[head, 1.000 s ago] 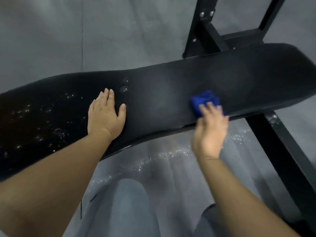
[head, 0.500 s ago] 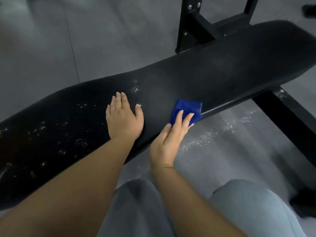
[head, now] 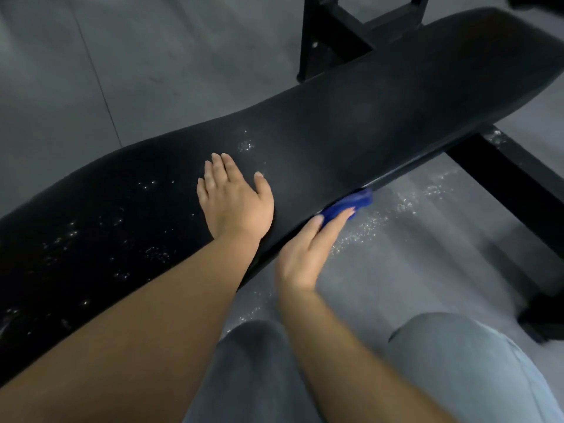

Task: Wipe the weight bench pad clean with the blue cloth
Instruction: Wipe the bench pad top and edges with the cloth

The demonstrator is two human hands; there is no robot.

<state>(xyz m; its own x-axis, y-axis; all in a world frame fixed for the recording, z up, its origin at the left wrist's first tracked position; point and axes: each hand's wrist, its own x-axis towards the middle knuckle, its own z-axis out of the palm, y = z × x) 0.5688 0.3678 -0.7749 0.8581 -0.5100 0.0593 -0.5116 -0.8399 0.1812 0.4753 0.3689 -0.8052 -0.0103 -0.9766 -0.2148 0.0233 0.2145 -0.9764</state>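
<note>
The long black bench pad (head: 381,117) runs from lower left to upper right. White specks dot its left half and a patch near the middle. My left hand (head: 235,199) lies flat on the pad, fingers spread, holding nothing. My right hand (head: 308,248) presses the blue cloth (head: 351,206) against the pad's near side edge. The cloth is bunched under my fingertips and partly hidden by them.
The black steel frame (head: 332,35) rises behind the pad, and a frame leg (head: 518,184) slants down at the right. White specks lie scattered on the grey floor (head: 396,254) below the near edge. My knees in grey trousers (head: 457,377) fill the bottom.
My right hand has slid the cloth from the pad's top surface down onto its near side edge. My left hand stays flat in the same place on the pad.
</note>
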